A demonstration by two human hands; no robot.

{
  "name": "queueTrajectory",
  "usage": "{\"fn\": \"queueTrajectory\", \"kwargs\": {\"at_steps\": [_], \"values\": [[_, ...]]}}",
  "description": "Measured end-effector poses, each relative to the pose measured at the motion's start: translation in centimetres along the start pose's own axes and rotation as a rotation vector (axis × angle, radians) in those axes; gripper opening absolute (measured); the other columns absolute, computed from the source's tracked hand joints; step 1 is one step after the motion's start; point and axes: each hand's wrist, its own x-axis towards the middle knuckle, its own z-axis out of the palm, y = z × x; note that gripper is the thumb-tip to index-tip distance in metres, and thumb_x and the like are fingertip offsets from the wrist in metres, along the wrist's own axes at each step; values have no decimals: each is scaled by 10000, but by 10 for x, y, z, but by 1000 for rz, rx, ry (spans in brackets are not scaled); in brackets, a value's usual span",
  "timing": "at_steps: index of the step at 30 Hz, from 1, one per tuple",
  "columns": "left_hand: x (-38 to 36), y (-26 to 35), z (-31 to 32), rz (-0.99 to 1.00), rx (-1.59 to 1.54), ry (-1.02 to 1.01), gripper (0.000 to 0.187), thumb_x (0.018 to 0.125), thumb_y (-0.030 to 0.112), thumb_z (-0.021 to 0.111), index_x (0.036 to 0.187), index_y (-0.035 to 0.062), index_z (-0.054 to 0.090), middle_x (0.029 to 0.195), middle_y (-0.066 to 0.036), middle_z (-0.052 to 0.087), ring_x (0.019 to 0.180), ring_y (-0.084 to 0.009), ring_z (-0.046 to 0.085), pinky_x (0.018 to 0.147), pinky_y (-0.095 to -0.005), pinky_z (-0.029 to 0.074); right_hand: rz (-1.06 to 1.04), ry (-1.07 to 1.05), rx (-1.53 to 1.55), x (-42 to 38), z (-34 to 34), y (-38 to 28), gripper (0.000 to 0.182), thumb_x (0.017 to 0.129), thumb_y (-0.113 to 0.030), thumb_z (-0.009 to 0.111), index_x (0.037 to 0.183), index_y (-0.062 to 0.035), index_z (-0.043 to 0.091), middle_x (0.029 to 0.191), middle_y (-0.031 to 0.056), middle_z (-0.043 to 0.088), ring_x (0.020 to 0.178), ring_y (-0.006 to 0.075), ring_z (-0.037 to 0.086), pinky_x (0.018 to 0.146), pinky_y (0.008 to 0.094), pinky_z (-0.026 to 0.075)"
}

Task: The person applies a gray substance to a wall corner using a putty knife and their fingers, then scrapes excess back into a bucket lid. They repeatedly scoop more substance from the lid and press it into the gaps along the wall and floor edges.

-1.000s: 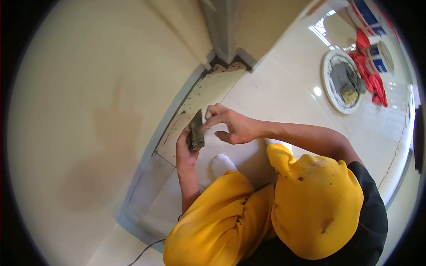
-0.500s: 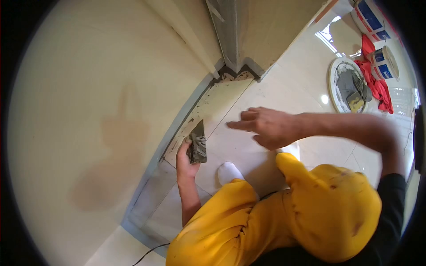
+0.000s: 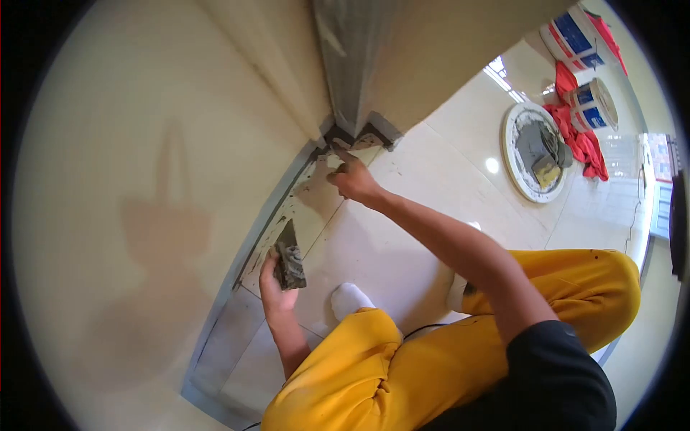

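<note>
My left hand (image 3: 274,285) is closed around a flat piece smeared with wet grey mortar (image 3: 290,260), held over the floor beside the wall. Mortar hides what the piece itself is made of. My right hand (image 3: 352,177) reaches out to the corner at the foot of the door frame (image 3: 345,68). Its index finger is stretched out, the tip at the dark gap (image 3: 338,135) there, and the other fingers are curled with nothing visible in them. A pale floor strip (image 3: 305,190) with dark smears runs along the wall between both hands.
At the right, a round white tray (image 3: 512,154) holds grey mortar and a yellowish block (image 3: 548,172). Behind it lie a red cloth (image 3: 591,154), a small bucket (image 3: 593,105) and a larger bucket (image 3: 573,39). My white-socked foot (image 3: 351,300) rests on the tiles.
My right hand has moved away from me to the corner by the door frame, its finger now at the gap. My left hand still holds the mortar-covered piece. The view has shifted slightly.
</note>
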Motion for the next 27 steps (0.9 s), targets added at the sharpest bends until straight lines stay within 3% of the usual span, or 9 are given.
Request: {"fn": "queueTrajectory", "kwargs": {"at_steps": [1, 3, 6, 8, 10, 11, 13, 20, 27], "values": [[-1, 3, -3, -120, -78, 127, 271, 817, 114, 442, 1060, 10, 500, 986, -68, 562, 877, -168, 540, 765, -278, 428, 8, 16, 8, 6, 3, 6, 680, 706, -69, 523, 1321, -51, 234, 646, 58, 507, 536, 120, 462, 470, 272, 399], [-6, 10, 0, -164, -79, 167, 265, 813, 111, 451, 1051, 9, 508, 978, -65, 566, 875, -166, 541, 765, -274, 428, -237, 28, 68, 23, 4, 25, 693, 722, -76, 537, 1332, -68, 207, 662, 60, 518, 499, 116, 451, 438, 264, 388], [-3, 6, -12, -194, -85, 209, 239, 814, 111, 450, 1018, 14, 531, 967, -63, 576, 885, -160, 544, 788, -267, 421, -203, 66, 120, 32, 0, 34, 681, 719, -73, 536, 1327, -71, 228, 679, 63, 527, 501, 120, 453, 441, 262, 389], [0, 3, -20, -171, -15, 353, 156, 817, 234, 437, 753, 110, 505, 562, 12, 451, 410, -102, 384, 380, -236, 289, -188, 67, 124, 30, -3, 33, 667, 719, -68, 522, 1323, -72, 241, 681, 64, 527, 501, 118, 450, 435, 258, 382], [-8, 9, 11, -210, 25, 439, 163, 815, 219, 420, 746, 94, 498, 545, -6, 440, 404, -103, 369, 367, -236, 268, -187, 86, 93, 24, -6, 24, 606, 631, -139, 533, 1202, 9, 396, 921, 223, 561, 826, 276, 548, 732, 320, 425], [-9, 10, 13, -221, -2, 425, 171, 818, 215, 411, 749, 84, 496, 544, -14, 439, 402, -104, 365, 361, -232, 271, -184, 91, 100, 26, -6, 27, 606, 631, -139, 533, 1202, 9, 396, 921, 223, 561, 826, 276, 548, 732, 320, 425], [-10, 10, 15, -230, -22, 409, 179, 822, 211, 401, 752, 75, 494, 542, -23, 438, 400, -105, 361, 354, -228, 273, -172, 35, 97, 33, -4, 30, 655, 719, -84, 512, 1320, -75, 253, 677, 71, 526, 505, 122, 452, 435, 252, 381], [-15, 11, 13, -214, -60, 366, 180, 824, 194, 384, 777, 52, 485, 546, -40, 442, 395, -113, 354, 341, -225, 294, -216, 106, -8, 49, 3, 41, 636, 712, -111, 524, 1303, -70, 294, 681, 73, 530, 523, 131, 467, 442, 255, 385], [-15, 11, 12, -216, -67, 332, 183, 822, 188, 375, 762, 51, 481, 561, -53, 446, 410, -117, 367, 343, -223, 293, -47, 3, 261, 35, -4, 15, 577, 700, -96, 534, 1247, -38, 362, 632, 65, 512, 511, 127, 446, 426, 252, 359]]}}
